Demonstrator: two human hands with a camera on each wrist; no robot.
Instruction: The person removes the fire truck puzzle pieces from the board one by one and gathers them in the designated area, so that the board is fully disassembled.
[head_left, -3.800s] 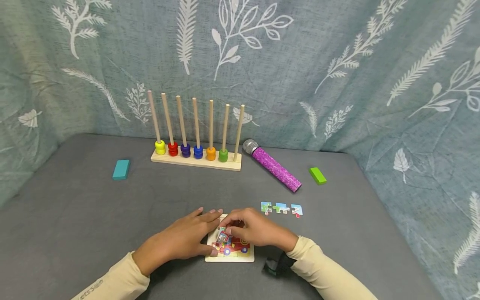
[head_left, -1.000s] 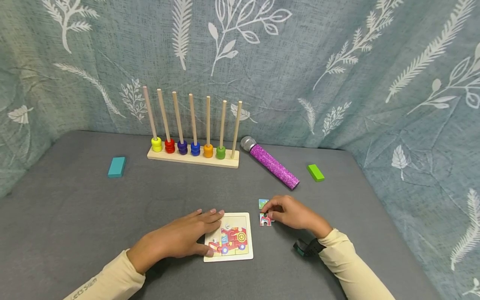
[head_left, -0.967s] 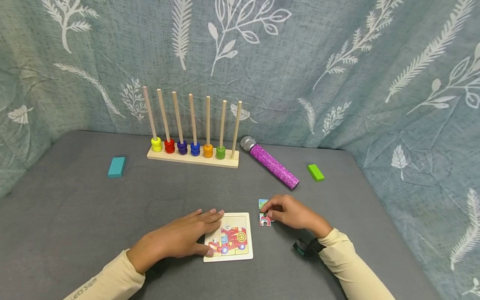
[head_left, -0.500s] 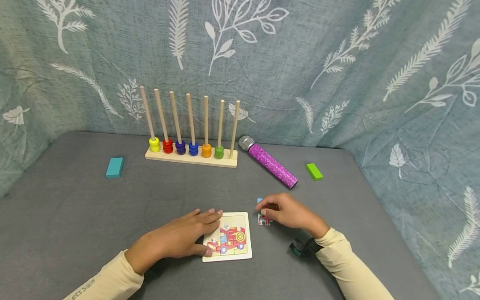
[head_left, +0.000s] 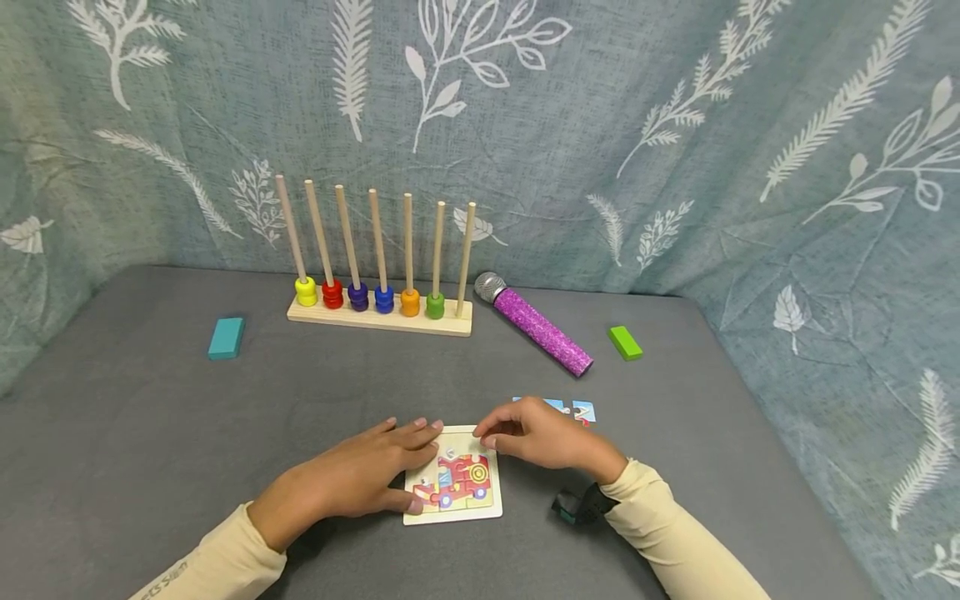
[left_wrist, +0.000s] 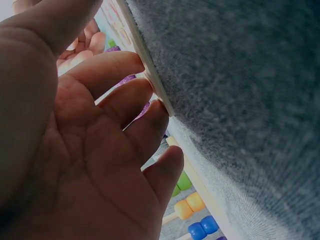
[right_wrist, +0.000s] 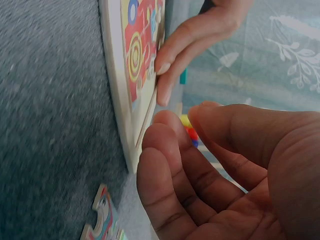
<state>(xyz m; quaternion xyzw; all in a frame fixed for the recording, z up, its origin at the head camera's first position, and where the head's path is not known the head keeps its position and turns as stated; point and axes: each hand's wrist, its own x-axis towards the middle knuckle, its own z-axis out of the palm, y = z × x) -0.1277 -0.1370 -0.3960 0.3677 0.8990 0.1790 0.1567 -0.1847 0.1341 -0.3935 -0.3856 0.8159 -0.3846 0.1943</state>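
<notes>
A wooden puzzle board (head_left: 465,439) lies near the table's front, its lower part filled with pieces that form a red vehicle (head_left: 463,477). My left hand (head_left: 356,467) rests along the board's left side, fingers stretched and fingertips on its edge. Over the upper right corner hovers my right hand (head_left: 536,433), fingers loosely curled; in the right wrist view nothing shows between thumb and fingertips. A loose red and teal puzzle piece (right_wrist: 107,220) lies on the table below it, hidden behind this hand in the head view. Blue pieces (head_left: 583,411) lie just beyond, partly covered.
A wooden peg stand (head_left: 378,319) with coloured beads stands at the back. Right of it lies a purple glitter microphone (head_left: 542,330). A green block (head_left: 625,342) is at the right and a teal block (head_left: 227,338) at the left. A leaf-patterned curtain (head_left: 525,167) hangs behind.
My right hand set a red piece down right of the board, below the blue pieces, and has since moved left to the board's corner. The left hand has stayed on the board.
</notes>
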